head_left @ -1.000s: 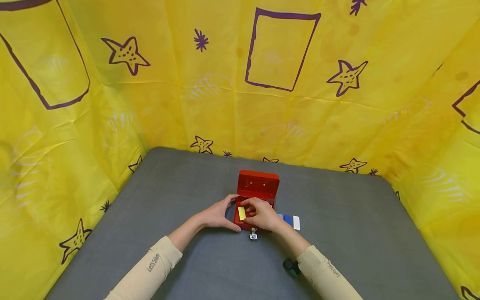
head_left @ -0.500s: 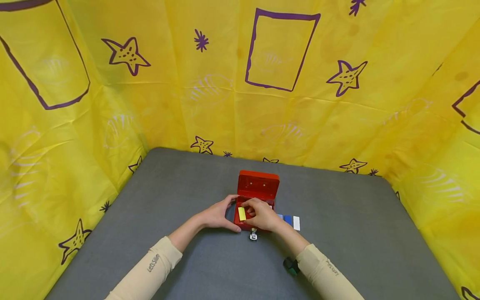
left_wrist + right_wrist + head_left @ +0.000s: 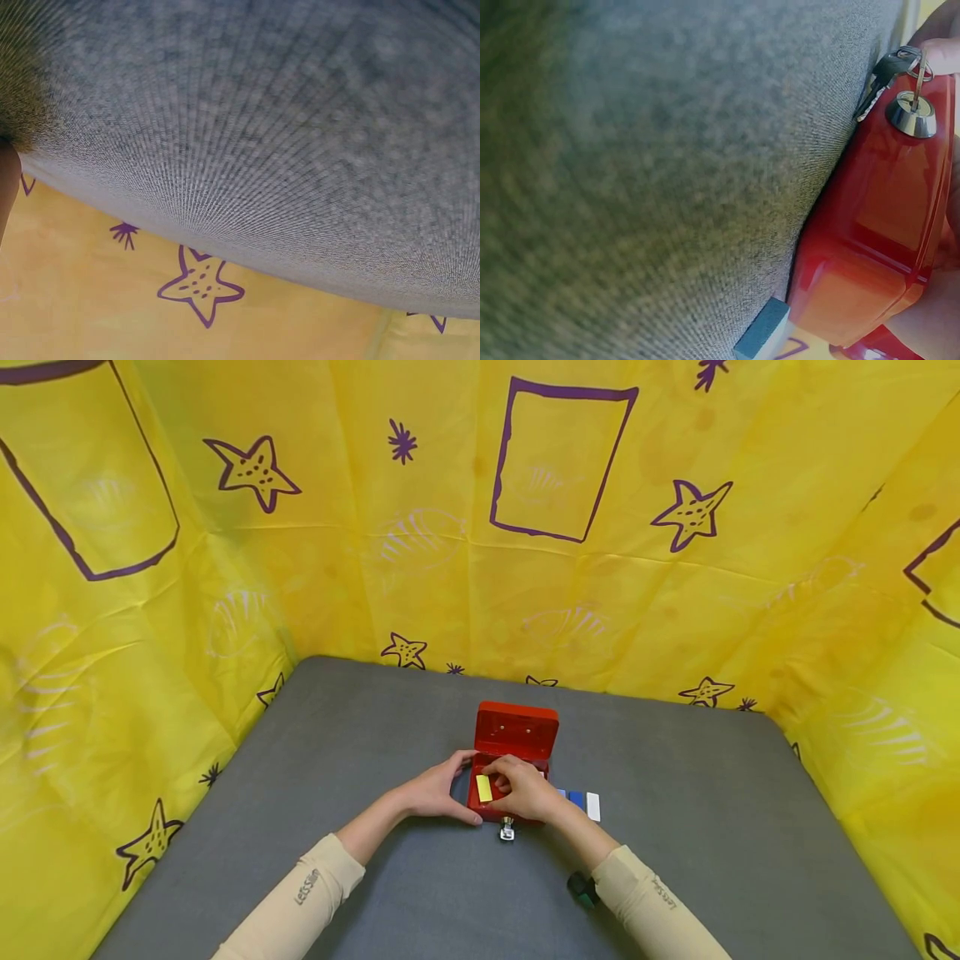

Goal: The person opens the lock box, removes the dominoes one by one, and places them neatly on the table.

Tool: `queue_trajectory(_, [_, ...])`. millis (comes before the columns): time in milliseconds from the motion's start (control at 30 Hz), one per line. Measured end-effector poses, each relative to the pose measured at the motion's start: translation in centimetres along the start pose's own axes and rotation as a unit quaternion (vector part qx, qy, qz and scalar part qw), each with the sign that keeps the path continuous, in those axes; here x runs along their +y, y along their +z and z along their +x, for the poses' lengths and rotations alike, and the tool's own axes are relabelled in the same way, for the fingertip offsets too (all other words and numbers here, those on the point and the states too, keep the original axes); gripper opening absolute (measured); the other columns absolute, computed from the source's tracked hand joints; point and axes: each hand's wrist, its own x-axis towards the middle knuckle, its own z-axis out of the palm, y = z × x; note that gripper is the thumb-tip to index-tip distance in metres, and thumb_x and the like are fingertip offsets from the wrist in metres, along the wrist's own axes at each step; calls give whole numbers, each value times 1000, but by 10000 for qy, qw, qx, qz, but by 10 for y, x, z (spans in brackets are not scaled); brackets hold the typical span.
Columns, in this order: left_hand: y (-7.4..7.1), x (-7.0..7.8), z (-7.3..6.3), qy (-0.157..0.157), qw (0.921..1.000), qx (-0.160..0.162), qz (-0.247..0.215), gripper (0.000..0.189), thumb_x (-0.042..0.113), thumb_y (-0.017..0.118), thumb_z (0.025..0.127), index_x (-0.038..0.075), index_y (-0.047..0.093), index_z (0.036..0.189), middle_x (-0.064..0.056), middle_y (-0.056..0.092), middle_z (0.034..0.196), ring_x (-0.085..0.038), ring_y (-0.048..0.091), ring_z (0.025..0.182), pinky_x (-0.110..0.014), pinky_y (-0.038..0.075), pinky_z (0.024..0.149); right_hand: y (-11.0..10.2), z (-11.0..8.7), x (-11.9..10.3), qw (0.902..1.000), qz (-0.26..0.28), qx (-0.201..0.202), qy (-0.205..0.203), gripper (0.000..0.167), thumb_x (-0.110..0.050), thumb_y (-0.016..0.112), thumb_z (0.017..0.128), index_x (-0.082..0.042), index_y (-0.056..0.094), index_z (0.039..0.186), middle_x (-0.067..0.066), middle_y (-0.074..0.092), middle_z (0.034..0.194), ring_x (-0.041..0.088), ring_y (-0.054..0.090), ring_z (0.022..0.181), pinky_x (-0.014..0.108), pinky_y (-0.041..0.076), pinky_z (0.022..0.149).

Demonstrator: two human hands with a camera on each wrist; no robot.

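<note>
A small red box (image 3: 517,731) stands on the grey table with its lid raised. Its red front (image 3: 870,225) carries a lock with a key (image 3: 911,112) in it, and more keys (image 3: 507,831) hang there. My left hand (image 3: 438,789) grips the box's left side, thumb at the front corner. My right hand (image 3: 525,787) lies over the box's inside, its curled fingers pinching the far end of a yellow card (image 3: 483,787) that lies in the box. The left wrist view shows only table and cloth.
A blue card (image 3: 576,799) and a white card (image 3: 593,806) lie on the table (image 3: 337,735) just right of the box; a card's edge (image 3: 763,330) shows beside the box. Yellow cloth with purple stars (image 3: 255,468) walls in three sides.
</note>
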Motion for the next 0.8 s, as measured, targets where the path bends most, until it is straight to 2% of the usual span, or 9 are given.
queue_trajectory(300, [0, 2, -1, -26, 10000, 8, -82, 101, 35, 87, 71, 13, 26, 149, -10, 34, 152, -32, 36, 138, -48, 30, 112, 0, -1, 1, 9997, 100, 100, -205, 36, -12, 81, 79, -2, 65, 110, 10, 62, 104, 22, 60, 87, 29, 54, 78])
queue_trajectory(567, [0, 1, -2, -47, 10000, -13, -81, 103, 36, 88, 71, 15, 26, 150, -9, 34, 152, -32, 36, 138, -47, 30, 112, -1, -1, -1, 9999, -4, 62, -147, 38, -16, 81, 80, -2, 65, 112, 8, 63, 101, 21, 58, 87, 30, 54, 77])
queue_trajectory(800, [0, 0, -2, -49, 9999, 6, -108, 102, 37, 87, 71, 15, 26, 150, -9, 35, 152, -33, 37, 137, -49, 31, 111, -2, -1, 0, 9998, 102, 62, -156, 39, -12, 80, 81, -1, 65, 115, 8, 65, 100, 20, 61, 86, 29, 54, 77])
